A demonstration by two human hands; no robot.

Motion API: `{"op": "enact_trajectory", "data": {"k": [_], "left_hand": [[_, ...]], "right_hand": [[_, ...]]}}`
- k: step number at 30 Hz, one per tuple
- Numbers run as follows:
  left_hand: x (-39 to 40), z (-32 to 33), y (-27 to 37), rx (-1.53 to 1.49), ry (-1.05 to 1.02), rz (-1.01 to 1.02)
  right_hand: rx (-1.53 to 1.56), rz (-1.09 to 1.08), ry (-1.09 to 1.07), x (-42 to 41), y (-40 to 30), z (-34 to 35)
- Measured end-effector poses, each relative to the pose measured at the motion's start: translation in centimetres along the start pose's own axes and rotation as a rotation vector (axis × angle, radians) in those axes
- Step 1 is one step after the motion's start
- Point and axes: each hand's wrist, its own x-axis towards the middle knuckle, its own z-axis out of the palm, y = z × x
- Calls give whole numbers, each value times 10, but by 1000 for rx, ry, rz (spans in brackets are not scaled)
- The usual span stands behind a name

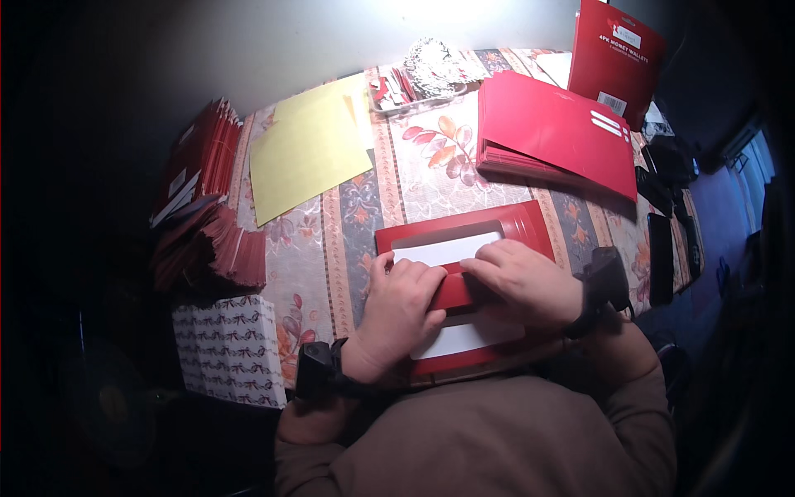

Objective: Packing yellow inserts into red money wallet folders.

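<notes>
In front of me on the table lies a red cardboard sleeve [447,302] with two window openings, white showing through both. My left hand [400,304] is on its left half, fingers curled over the middle red band and thumb lower down. From the right, my right hand [525,276] reaches over the same band, its fingertips close to those of the left. The fingers of both hands appear to grip the band, though their undersides are hidden. Dark devices are strapped to both wrists.
Pink-red card sheets [553,127] are stacked at the back right, before a red retail packet [621,68]. Yellow sheets [310,149] lie back left. A clear tray [416,107] holds small pieces and string. Red bundles [205,161] and a patterned box [227,351] stand left; a phone [661,258] lies right.
</notes>
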Motion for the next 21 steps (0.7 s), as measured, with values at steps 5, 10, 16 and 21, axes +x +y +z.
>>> {"op": "enact_trajectory", "data": {"k": [5,10,16,21], "left_hand": [[7,-1,5,88,-67,-31],[5,1,4,84,-25,-3],[-1,-2,-4,-115,19,36],[-3,-2,-3,-92,-2,10]], "right_hand": [[-89,6,-69,5,-3,-6],[-121,18,-34,3,-1,4],[-97,-5,2,0,2,-3],[169,77,5,-10,9,-20]]}}
